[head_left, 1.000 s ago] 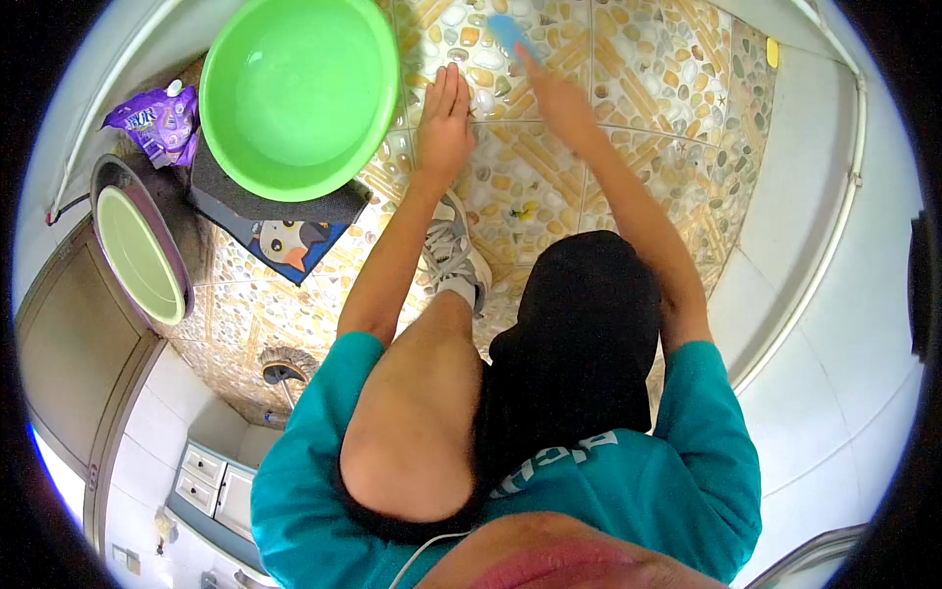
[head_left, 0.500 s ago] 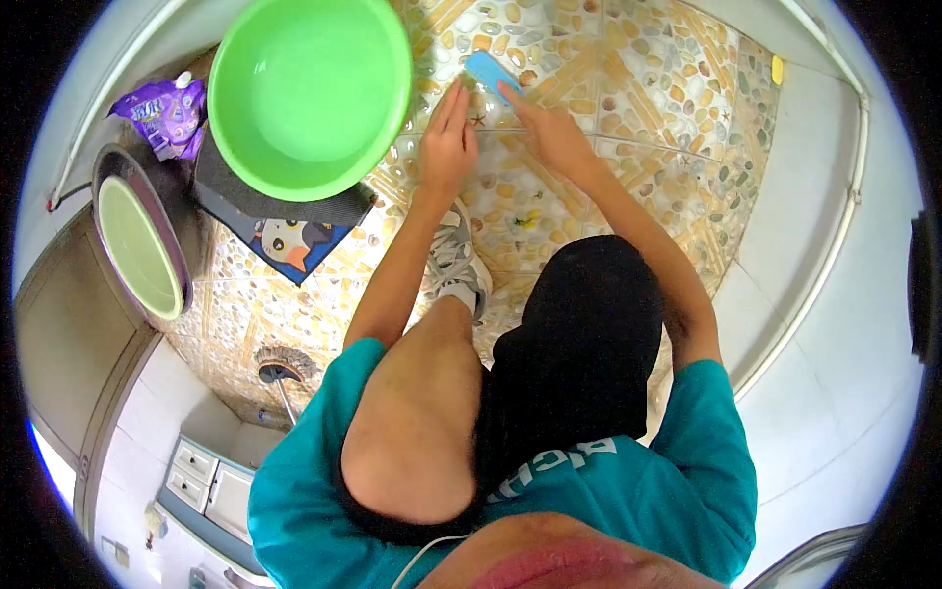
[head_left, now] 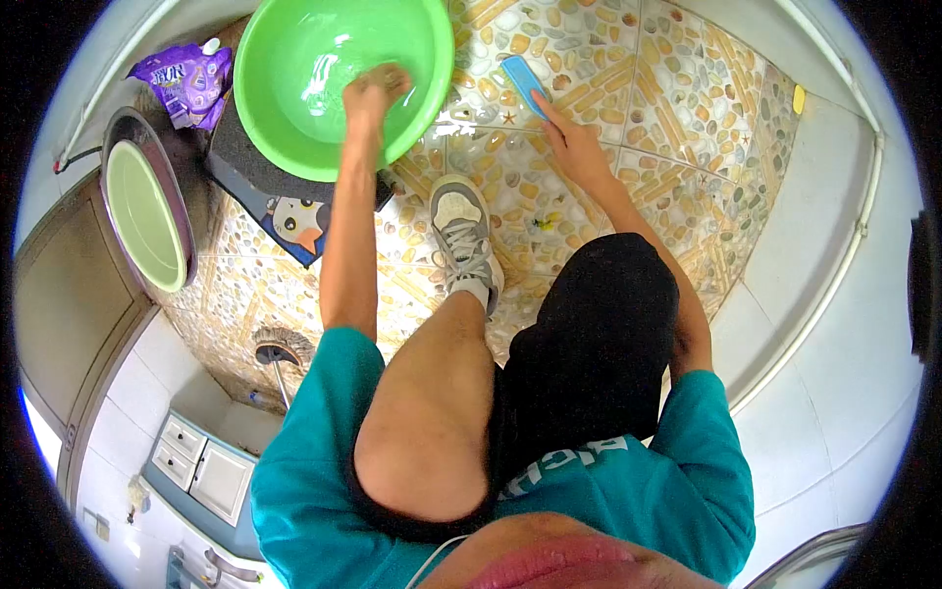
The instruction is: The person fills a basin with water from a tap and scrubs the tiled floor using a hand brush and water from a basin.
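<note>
Water fills part of a big green basin (head_left: 437, 88), and my left hand (head_left: 373, 93) is over or in it, its fingers smeared by motion. Ripples and glints show on the water beside that hand. My right hand (head_left: 577, 147) grips the lower end of a blue brush (head_left: 525, 83) above the pebble-patterned floor (head_left: 589, 211). The brush's flat blue back faces up, so its underside is hidden. A grey sneaker (head_left: 464, 231) rests on the floor between my two arms.
A purple bag (head_left: 186, 86) lies left of the basin. Under the basin is a dark mat (head_left: 260, 172) with a cat picture. Pale green and dark basins (head_left: 147, 216) lean at the left. A mop (head_left: 280, 351) and white cabinet (head_left: 221, 481) are lower left.
My left hand has moved from above the floor to the green basin, and the water is now disturbed. My right hand still holds the blue brush, slightly farther right than half a second ago.
</note>
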A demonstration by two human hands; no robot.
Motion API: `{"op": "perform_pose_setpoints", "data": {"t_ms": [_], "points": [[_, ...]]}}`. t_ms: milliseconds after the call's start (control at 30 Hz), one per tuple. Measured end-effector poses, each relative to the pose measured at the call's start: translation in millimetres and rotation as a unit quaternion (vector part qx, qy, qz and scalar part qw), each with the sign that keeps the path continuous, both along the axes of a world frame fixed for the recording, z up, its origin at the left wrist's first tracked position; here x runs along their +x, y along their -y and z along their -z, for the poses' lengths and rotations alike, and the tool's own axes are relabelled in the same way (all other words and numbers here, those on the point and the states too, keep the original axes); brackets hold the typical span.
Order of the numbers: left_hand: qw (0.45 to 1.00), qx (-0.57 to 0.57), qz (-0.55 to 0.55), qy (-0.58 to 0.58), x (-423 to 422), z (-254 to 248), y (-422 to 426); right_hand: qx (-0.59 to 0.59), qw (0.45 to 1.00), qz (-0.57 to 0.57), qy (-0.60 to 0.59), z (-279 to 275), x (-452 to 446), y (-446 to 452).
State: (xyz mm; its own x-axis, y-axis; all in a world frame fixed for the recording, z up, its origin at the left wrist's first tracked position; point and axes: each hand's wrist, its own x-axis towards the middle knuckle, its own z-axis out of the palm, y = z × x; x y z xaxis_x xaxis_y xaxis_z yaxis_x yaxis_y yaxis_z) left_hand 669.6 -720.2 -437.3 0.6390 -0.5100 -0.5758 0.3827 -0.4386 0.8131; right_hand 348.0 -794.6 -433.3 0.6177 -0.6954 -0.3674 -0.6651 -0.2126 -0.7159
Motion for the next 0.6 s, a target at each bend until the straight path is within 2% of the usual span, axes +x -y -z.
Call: {"op": "perform_pose_setpoints", "data": {"t_ms": [67, 100, 167, 200, 233, 300, 333, 367, 400, 433, 467, 533, 567, 600], "points": [[0.992, -0.123, 0.034, -0.004, -43.6, -45.7, 16.7, -0.024, 0.999, 0.014, 0.045, 8.1, -3.5, -0.4], [0.992, -0.124, 0.038, -0.008, -58.4, -57.2, 22.5, -0.044, 0.995, 0.026, 0.088, 10.4, -7.2, -1.0], [0.977, -0.176, 0.113, 0.048, -83.6, -70.3, 29.4, -0.031, 0.996, 0.062, 0.048, 2.5, -12.6, 4.0], [0.965, -0.166, 0.146, 0.139, -96.1, -65.6, 30.8, -0.019, 0.995, 0.096, 0.012, 0.0, -14.1, 7.1], [0.965, -0.167, 0.147, 0.139, -109.0, -63.9, 32.9, -0.020, 0.995, 0.097, 0.012, 2.4, -16.7, 9.4], [0.897, -0.098, 0.263, 0.341, -129.3, -59.0, 30.4, -0.032, 0.984, 0.172, -0.045, 9.1, -22.8, 11.4], [0.851, -0.095, 0.333, 0.396, -131.2, -29.9, 25.5, -0.033, 0.983, 0.173, -0.045, 17.9, -24.8, 4.5], [0.850, -0.094, 0.335, 0.394, -134.1, -11.7, 20.7, -0.080, 0.995, 0.054, -0.023, 30.2, -26.8, -9.8], [0.799, -0.069, 0.379, 0.462, -137.4, 3.3, 16.0, -0.125, 0.990, -0.066, 0.001, 36.6, -26.8, -19.6], [0.739, -0.046, 0.419, 0.526, -140.0, 15.4, 14.5, -0.125, 0.990, -0.063, 0.000, 32.4, -22.1, -13.2], [0.768, -0.032, 0.416, 0.486, -139.2, 26.5, 11.7, -0.141, 0.986, -0.093, -0.003, 29.6, -17.2, 0.7], [0.777, -0.046, 0.407, 0.478, -138.9, 2.0, 11.8, -0.159, 0.980, -0.118, -0.008, 23.1, -1.6, 42.9], [0.788, -0.054, 0.394, 0.470, -138.5, -7.4, 10.2, -0.142, 0.988, -0.032, -0.043, 22.3, 9.2, 70.1], [0.775, -0.057, 0.408, 0.479, -135.9, -2.9, 9.7, -0.125, 0.988, 0.053, -0.076, 23.8, 15.8, 82.9]]}}
